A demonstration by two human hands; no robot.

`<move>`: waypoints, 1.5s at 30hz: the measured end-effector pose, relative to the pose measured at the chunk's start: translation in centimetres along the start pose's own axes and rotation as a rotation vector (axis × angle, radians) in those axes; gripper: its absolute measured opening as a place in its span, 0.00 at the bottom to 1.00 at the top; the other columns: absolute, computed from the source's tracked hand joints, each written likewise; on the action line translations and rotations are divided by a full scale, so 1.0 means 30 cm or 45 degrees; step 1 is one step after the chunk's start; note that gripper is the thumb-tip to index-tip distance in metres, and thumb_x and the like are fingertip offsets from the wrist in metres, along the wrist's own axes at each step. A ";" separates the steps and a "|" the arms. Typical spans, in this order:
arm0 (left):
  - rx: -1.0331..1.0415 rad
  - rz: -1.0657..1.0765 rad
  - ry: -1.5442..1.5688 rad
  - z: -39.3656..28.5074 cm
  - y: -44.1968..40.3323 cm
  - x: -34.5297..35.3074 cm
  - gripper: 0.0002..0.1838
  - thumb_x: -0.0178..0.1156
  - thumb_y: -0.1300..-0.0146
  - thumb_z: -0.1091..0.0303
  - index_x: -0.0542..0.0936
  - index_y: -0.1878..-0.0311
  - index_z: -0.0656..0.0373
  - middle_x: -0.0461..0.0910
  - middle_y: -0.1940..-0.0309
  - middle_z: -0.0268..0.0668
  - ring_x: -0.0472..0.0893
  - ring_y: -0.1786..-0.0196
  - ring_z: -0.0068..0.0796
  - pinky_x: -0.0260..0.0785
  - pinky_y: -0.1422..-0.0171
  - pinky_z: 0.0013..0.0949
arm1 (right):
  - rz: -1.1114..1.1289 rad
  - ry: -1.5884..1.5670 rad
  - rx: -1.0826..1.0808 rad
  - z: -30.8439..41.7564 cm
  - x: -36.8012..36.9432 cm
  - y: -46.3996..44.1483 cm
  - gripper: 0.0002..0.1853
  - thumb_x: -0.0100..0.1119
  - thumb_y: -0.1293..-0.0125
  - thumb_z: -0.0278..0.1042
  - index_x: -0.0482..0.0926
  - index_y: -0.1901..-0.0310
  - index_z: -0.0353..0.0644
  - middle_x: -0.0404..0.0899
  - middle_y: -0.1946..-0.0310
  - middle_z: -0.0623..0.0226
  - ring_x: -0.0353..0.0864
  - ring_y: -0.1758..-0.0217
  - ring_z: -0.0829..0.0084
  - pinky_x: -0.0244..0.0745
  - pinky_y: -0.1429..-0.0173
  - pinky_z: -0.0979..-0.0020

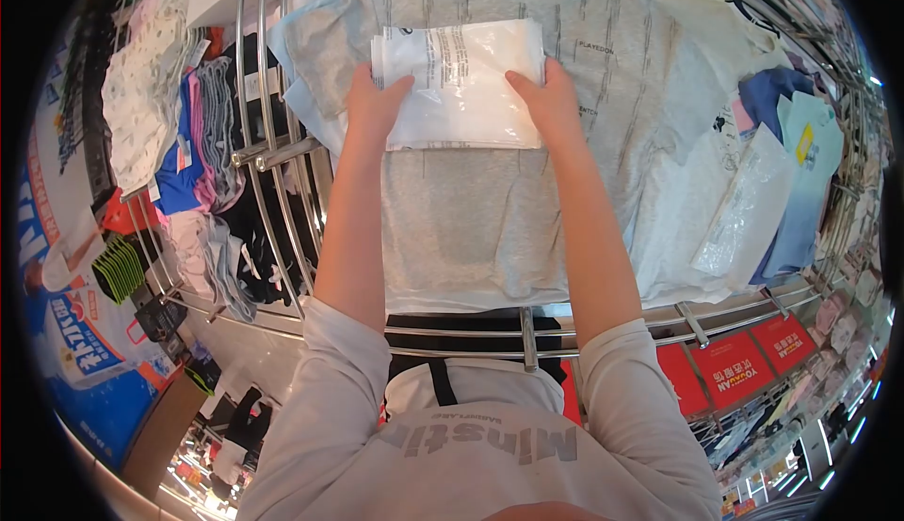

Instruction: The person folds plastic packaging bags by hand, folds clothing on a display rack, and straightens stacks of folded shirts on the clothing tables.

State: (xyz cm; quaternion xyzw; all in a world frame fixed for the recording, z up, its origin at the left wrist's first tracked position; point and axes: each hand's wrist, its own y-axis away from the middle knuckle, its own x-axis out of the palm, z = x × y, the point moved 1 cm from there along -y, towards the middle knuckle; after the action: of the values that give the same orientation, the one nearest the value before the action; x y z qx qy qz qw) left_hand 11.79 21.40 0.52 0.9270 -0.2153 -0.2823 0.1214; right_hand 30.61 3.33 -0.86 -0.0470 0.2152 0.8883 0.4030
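Observation:
A stack of folded clear plastic bags with printed text (461, 88) is held level between my two hands. My left hand (379, 102) grips its left edge, thumb on top and fingers hidden beneath or behind. At the right edge, my right hand (548, 99) holds it the same way. Under the stack, a grey short-sleeved T-shirt with dark printed streaks (490, 210) lies spread out flat, over other light garments.
Metal rails (268, 125) edge the display on the left and along the front. Folded clothes (212, 135) lie beyond the left rail. At the right are a plastic-wrapped item (749, 201) and blue garments (805, 182). Red signs (730, 370) hang below the front rail.

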 end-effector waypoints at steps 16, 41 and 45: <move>0.519 0.484 0.334 -0.138 0.177 -0.147 0.24 0.69 0.46 0.82 0.81 0.44 0.58 0.85 0.49 0.36 0.81 0.46 0.27 0.73 0.40 0.33 | 0.384 -0.111 -0.478 0.112 -0.218 0.138 0.26 0.76 0.43 0.30 0.80 0.42 0.40 0.80 0.42 0.63 0.80 0.39 0.68 0.74 0.36 0.67; -0.050 0.288 0.483 0.032 0.199 -0.065 0.18 0.68 0.34 0.71 0.80 0.42 0.65 0.86 0.53 0.39 0.83 0.51 0.25 0.76 0.45 0.30 | 0.329 -0.251 0.147 0.015 -0.155 0.178 0.24 0.72 0.35 0.36 0.78 0.41 0.35 0.85 0.48 0.60 0.83 0.48 0.70 0.76 0.40 0.66; -0.108 0.203 0.414 0.124 0.183 -0.014 0.23 0.70 0.35 0.68 0.76 0.40 0.67 0.84 0.49 0.42 0.83 0.49 0.28 0.75 0.44 0.31 | 0.251 -0.247 0.255 -0.054 -0.115 0.166 0.29 0.71 0.35 0.37 0.74 0.37 0.32 0.84 0.48 0.56 0.83 0.47 0.69 0.76 0.41 0.66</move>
State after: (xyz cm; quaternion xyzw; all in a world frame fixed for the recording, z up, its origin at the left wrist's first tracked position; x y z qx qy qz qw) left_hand 7.50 16.39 -0.39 0.9344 -0.2534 -0.1273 0.2156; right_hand 29.12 -2.63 0.28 0.1008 0.2665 0.8980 0.3353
